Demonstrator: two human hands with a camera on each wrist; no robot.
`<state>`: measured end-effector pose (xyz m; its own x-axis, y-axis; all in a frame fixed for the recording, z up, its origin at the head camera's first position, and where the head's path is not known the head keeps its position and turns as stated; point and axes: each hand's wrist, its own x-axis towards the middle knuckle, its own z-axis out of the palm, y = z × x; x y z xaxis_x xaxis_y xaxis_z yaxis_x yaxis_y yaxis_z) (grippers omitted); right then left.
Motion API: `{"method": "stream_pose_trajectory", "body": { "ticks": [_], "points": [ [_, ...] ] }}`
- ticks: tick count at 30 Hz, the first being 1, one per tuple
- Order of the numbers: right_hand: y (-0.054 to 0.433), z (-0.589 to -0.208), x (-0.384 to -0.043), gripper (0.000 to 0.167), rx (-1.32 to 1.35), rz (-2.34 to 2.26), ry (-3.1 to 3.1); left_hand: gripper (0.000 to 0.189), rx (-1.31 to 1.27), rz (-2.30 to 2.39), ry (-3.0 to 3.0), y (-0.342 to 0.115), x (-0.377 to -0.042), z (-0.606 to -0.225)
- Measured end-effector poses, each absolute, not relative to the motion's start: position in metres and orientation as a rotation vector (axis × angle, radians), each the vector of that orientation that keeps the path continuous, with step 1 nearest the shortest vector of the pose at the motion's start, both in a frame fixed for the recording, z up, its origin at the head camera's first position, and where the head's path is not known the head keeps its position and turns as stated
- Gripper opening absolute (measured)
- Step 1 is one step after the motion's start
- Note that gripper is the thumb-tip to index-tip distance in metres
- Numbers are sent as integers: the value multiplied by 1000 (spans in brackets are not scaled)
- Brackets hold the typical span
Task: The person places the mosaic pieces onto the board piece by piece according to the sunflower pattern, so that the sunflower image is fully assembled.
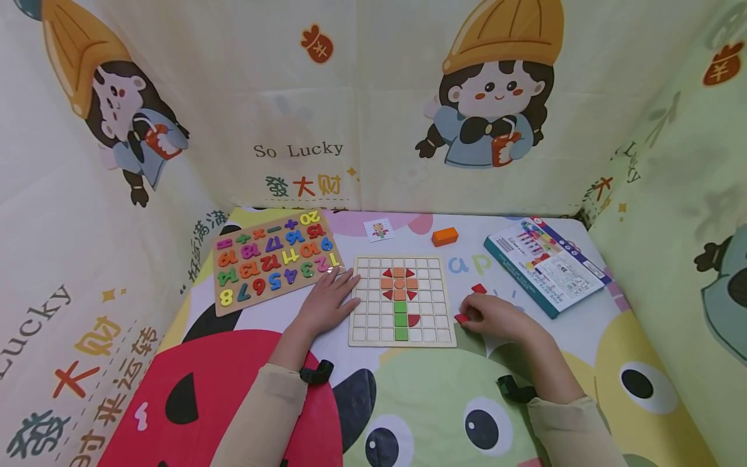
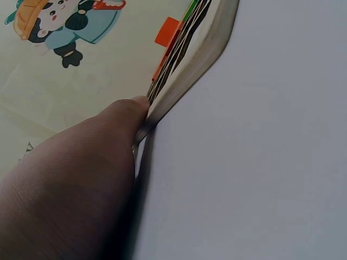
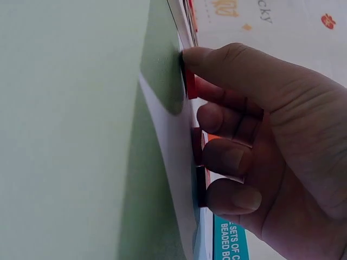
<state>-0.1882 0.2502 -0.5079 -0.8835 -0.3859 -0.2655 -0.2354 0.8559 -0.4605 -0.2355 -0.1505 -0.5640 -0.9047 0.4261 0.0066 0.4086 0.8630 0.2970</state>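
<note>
A wooden grid board (image 1: 432, 311) lies on the table with a flower of flat pieces in it: orange squares (image 1: 386, 284), red triangles (image 1: 411, 273), green squares (image 1: 400, 320) and a red quarter-round piece (image 1: 414, 320). My left hand (image 1: 329, 299) rests beside the board, its thumb (image 2: 122, 116) touching the left edge. To the right of the board, my right hand (image 1: 496, 316) pinches a small red piece (image 3: 191, 84) between thumb and fingers, close to the tabletop. Another red piece (image 1: 478, 288) lies just beyond that hand. The held piece's full shape is hidden by the fingers.
At the left stands a board of coloured numbers (image 1: 262, 259), partly next to my left fingers. Behind the grid board lie a small picture card (image 1: 379, 229) and an orange block (image 1: 445, 237). A flat printed box (image 1: 545, 266) is at the right. Printed cloth walls enclose the table.
</note>
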Motion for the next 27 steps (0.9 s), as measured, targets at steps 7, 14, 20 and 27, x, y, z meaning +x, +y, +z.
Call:
{"method": "stream_pose_trajectory", "body": {
  "ticks": [7, 14, 20, 27],
  "points": [
    [251, -510, -189, 16, -453, -572, 2720, 66, 661, 450, 2975, -150, -235, -563],
    [251, -510, -191, 17, -424, -569, 2764, 66, 659, 454, 2980, -150, -235, -561],
    [248, -506, -192, 21, -408, -633, 2754, 67, 660, 456, 2984, -150, -236, -562],
    [247, -506, -192, 20, -410, -616, 2725, 67, 653, 439, 2975, -150, -237, -565]
  ]
}}
